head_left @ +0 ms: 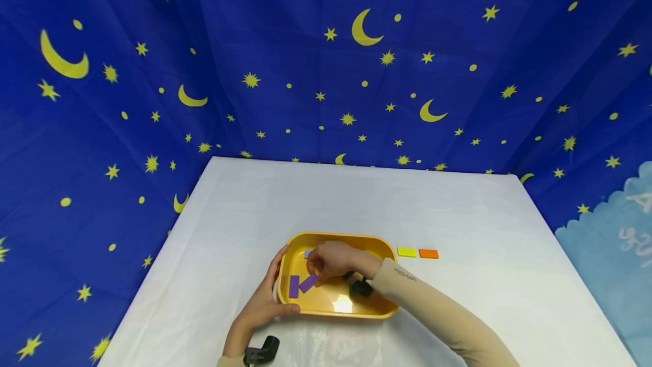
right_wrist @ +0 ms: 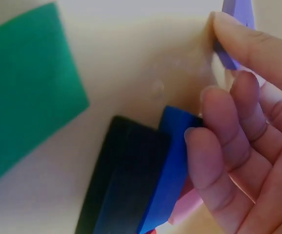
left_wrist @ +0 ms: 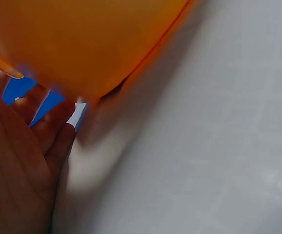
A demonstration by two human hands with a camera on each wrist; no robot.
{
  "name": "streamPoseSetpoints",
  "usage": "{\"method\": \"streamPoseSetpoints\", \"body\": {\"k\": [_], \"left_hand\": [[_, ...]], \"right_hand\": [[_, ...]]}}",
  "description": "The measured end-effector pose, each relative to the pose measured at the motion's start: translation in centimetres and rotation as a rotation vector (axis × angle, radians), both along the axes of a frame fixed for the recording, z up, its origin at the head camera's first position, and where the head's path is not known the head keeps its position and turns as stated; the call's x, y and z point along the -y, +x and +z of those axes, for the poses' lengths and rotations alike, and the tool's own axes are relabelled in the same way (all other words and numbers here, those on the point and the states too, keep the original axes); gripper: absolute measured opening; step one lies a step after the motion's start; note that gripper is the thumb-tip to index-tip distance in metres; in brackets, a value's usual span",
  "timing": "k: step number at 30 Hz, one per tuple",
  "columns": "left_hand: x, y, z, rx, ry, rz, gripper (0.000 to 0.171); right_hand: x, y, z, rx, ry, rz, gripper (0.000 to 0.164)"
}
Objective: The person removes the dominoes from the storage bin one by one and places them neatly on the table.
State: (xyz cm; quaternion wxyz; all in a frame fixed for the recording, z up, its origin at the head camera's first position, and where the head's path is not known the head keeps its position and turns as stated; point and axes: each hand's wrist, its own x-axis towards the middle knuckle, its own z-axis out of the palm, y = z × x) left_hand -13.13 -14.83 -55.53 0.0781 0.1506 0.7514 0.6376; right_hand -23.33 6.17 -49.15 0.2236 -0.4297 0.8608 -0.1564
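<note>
A yellow plastic tub [head_left: 338, 315] stands on the white table. At its left end my left hand [head_left: 264, 303] holds it, thumb at the front rim and fingers along the outer wall; the left wrist view shows these fingers [left_wrist: 58, 119] against the tub's side. My right hand [head_left: 333, 259] reaches inside and pinches a flat purple block [right_wrist: 231, 31] near the thumb tip. Its other fingers curl beside a blue block [right_wrist: 168, 165] and a dark block [right_wrist: 131, 175]. Another purple block [head_left: 294, 286] lies by the tub's left wall, and a light blue block [head_left: 308, 254] is partly hidden.
A yellow-green block [head_left: 407, 252] and an orange block [head_left: 429, 254] lie in a row on the table [head_left: 458, 208], right of the tub. A large green block [right_wrist: 29, 87] and a pink block [right_wrist: 186, 207] show in the right wrist view. Blue star-patterned cloth [head_left: 316, 112] surrounds the table.
</note>
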Motion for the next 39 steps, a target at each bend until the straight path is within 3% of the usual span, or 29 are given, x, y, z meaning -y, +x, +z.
{"method": "streamPoseSetpoints", "body": {"k": [14, 24, 39], "left_hand": [[-0.1, 0.2, 0.2, 0.030, 0.007, 0.006, 0.116], [-0.1, 0.0, 0.0, 0.022, -0.007, 0.008, 0.115], [-0.2, 0.1, 0.2, 0.018, 0.010, 0.014, 0.117]], "right_hand": [[-0.3, 0.3, -0.4, 0.049, 0.027, -0.049, 0.028], [-0.7, 0.3, -0.6, 0.040, 0.007, -0.026, 0.024], [-2.7, 0.6, 0.6, 0.012, -0.195, -0.049, 0.010]]}}
